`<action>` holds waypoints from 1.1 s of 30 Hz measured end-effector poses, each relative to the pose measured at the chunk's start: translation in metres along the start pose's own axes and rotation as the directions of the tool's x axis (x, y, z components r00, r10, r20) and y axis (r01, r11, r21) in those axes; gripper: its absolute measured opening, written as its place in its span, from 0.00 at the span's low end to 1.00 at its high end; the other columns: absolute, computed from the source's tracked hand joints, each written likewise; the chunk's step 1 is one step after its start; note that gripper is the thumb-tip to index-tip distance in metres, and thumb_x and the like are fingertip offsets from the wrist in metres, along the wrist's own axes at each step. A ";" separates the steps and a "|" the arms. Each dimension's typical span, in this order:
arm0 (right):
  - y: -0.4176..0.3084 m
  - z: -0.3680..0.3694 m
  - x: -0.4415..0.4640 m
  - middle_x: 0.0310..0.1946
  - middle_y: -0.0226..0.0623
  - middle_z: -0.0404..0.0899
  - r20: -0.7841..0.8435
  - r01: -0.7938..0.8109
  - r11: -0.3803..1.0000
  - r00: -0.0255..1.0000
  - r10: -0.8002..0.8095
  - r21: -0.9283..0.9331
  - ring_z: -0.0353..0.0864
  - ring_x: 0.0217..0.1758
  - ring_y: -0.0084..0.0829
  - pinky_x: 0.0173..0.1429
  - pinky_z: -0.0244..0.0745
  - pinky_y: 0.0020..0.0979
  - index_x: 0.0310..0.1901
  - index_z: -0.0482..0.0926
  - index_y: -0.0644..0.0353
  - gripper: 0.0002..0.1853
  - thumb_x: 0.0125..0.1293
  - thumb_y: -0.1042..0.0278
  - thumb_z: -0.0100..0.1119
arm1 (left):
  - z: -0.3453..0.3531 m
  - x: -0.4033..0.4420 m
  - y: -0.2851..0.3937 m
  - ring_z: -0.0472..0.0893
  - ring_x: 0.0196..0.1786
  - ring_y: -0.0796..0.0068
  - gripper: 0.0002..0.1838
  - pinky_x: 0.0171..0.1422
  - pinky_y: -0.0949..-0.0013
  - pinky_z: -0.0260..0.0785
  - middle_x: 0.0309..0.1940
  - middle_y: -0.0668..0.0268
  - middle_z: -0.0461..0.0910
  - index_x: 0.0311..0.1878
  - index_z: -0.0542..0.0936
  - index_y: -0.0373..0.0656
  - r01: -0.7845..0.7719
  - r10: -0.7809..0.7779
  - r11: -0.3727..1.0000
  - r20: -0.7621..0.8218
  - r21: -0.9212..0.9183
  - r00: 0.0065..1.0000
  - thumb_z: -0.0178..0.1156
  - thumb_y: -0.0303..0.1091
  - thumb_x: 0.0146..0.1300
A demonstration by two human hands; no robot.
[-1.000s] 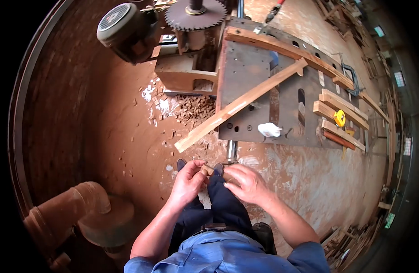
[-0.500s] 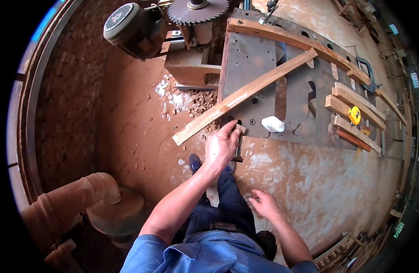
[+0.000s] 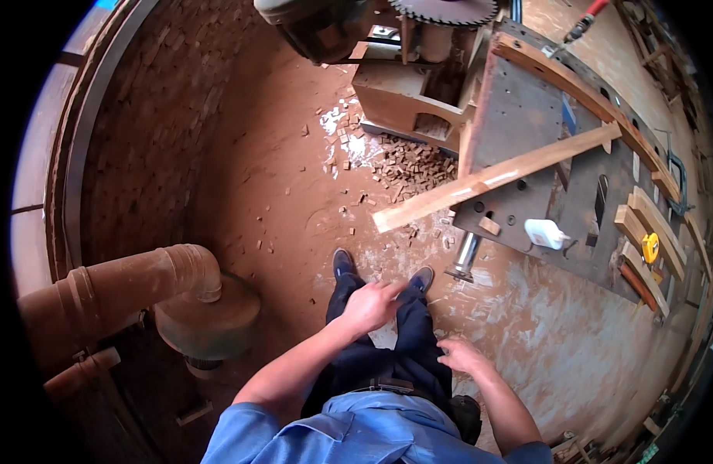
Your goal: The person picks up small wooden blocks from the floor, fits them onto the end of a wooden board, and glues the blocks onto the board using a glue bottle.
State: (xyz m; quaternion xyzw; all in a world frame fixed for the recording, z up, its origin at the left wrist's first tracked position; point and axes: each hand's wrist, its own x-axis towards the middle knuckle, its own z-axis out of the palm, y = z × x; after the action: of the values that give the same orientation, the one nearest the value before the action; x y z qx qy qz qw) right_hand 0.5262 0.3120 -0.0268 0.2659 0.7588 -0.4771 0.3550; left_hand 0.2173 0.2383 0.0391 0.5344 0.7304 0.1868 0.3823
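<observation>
The small wood block lies on the metal table at its near left corner, well apart from the person's 2 hands. Off the table's near edge, the left hand and right hand are both released, fingers loosely bent with nothing visible in them. On the table, a white bottle sits beside the block, a long wooden strip juts past the left edge, and a yellow tape measure rests toward the right end.
</observation>
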 end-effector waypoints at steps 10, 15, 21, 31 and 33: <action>-0.089 0.055 0.072 0.63 0.39 0.78 0.317 -0.073 0.964 0.936 0.155 -0.254 0.71 0.69 0.47 0.72 0.68 0.48 0.58 0.84 0.46 0.21 0.65 0.53 0.63 | 0.056 -0.171 -0.232 0.76 0.66 0.55 0.19 0.67 0.55 0.73 0.62 0.61 0.79 0.58 0.85 0.64 0.287 -0.422 0.906 0.619 0.311 0.662 0.60 0.43 0.63; -0.124 0.097 0.118 0.51 0.39 0.84 0.274 -0.016 0.959 0.957 0.097 -0.282 0.80 0.59 0.47 0.63 0.76 0.46 0.41 0.89 0.47 0.11 0.64 0.60 0.58 | 0.019 -0.199 -0.279 0.84 0.55 0.58 0.15 0.61 0.59 0.77 0.49 0.61 0.86 0.50 0.87 0.60 0.217 -0.308 0.951 0.591 0.222 0.746 0.59 0.40 0.62; -0.168 0.087 0.110 0.37 0.44 0.85 0.418 0.042 0.999 0.907 -0.044 0.014 0.84 0.43 0.45 0.50 0.79 0.44 0.39 0.86 0.55 0.10 0.64 0.62 0.56 | -0.051 -0.210 -0.312 0.85 0.54 0.53 0.20 0.59 0.59 0.77 0.50 0.58 0.86 0.54 0.86 0.55 0.441 -0.202 0.894 0.803 -0.083 0.560 0.56 0.40 0.58; -0.213 0.054 0.120 0.39 0.46 0.85 0.729 -0.144 0.955 0.678 -0.094 0.257 0.85 0.45 0.44 0.50 0.78 0.40 0.45 0.84 0.58 0.14 0.66 0.60 0.54 | -0.033 -0.231 -0.321 0.83 0.39 0.50 0.10 0.47 0.52 0.72 0.30 0.51 0.81 0.35 0.82 0.35 0.479 0.411 0.636 0.791 -0.604 0.453 0.59 0.33 0.57; -0.213 0.041 0.141 0.43 0.45 0.86 0.719 -0.092 0.973 0.689 -0.092 0.212 0.85 0.49 0.45 0.53 0.78 0.41 0.48 0.84 0.55 0.15 0.66 0.59 0.55 | -0.045 -0.215 -0.296 0.84 0.41 0.52 0.13 0.48 0.53 0.73 0.31 0.52 0.82 0.39 0.83 0.37 0.521 0.191 0.772 0.914 -0.365 0.357 0.60 0.37 0.58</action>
State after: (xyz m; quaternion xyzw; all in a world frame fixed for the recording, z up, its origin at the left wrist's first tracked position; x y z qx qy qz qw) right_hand 0.2945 0.1978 -0.0370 0.0955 0.4961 -0.6279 0.5920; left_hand 0.0234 -0.0604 -0.0572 0.3082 0.3398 0.0365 0.8878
